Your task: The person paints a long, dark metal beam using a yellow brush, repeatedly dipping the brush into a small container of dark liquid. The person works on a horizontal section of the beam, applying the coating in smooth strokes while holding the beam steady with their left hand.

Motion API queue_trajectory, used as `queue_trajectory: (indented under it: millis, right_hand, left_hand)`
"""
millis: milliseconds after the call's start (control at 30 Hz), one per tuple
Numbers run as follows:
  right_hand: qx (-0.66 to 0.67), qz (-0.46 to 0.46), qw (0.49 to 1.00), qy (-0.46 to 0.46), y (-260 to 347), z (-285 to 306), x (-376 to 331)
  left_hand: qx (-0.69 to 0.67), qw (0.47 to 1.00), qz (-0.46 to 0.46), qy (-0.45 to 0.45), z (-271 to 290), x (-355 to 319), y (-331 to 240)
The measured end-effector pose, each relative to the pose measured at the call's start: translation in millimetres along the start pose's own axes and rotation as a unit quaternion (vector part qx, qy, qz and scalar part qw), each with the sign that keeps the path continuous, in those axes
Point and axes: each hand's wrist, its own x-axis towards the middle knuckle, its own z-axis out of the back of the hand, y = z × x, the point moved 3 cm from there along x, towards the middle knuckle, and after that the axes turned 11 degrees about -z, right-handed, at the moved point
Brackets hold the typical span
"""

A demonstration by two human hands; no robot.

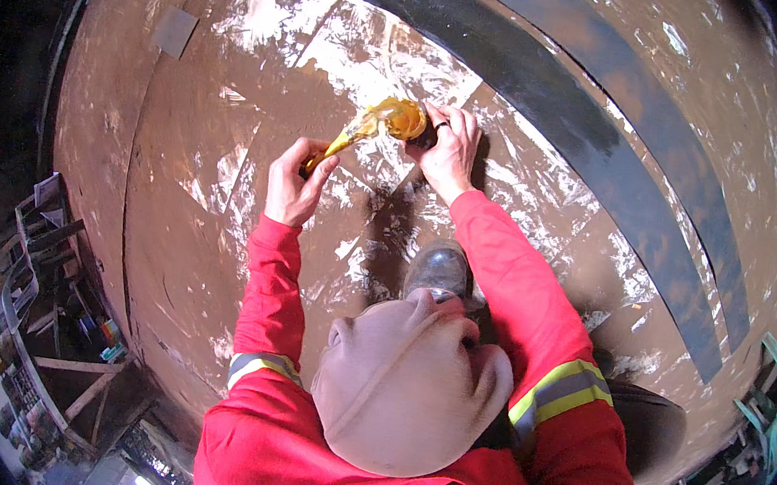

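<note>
My left hand (pixel 295 183) grips a small brush (pixel 340 141) whose tip is loaded with thick yellow paste. The brush tip dips into a small dark pot (pixel 408 120) full of the same amber paste. My right hand (pixel 450 150), a ring on one finger, holds that pot against a large brown metal surface (pixel 192 222) smeared with white scuffs. Both sleeves are red with reflective yellow and grey bands. A beige hood (pixel 411 387) fills the lower middle of the view.
A wide dark band (pixel 607 142) curves across the brown surface at the upper right. A grey boot (pixel 438 269) rests on the surface below the hands. A grey square patch (pixel 176 31) sits upper left. Cluttered racks (pixel 41 301) stand lower left, a green frame (pixel 775 397) at right.
</note>
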Motion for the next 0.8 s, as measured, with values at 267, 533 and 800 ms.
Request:
queue_trajectory:
  millis: [267,533,800]
  right_hand:
    - [-0.058,-0.018,0.997,0.054,-1,9,-2]
    - [-0.068,-0.003,0.997,0.049,-2,13,-2]
    - [-0.056,-0.007,0.996,0.064,-8,20,-8]
  left_hand:
    - [-0.160,0.980,0.066,-0.093,-38,-27,42]
    - [-0.254,0.957,0.064,-0.122,-60,-32,36]
    - [-0.406,0.897,0.145,-0.098,-71,-38,42]
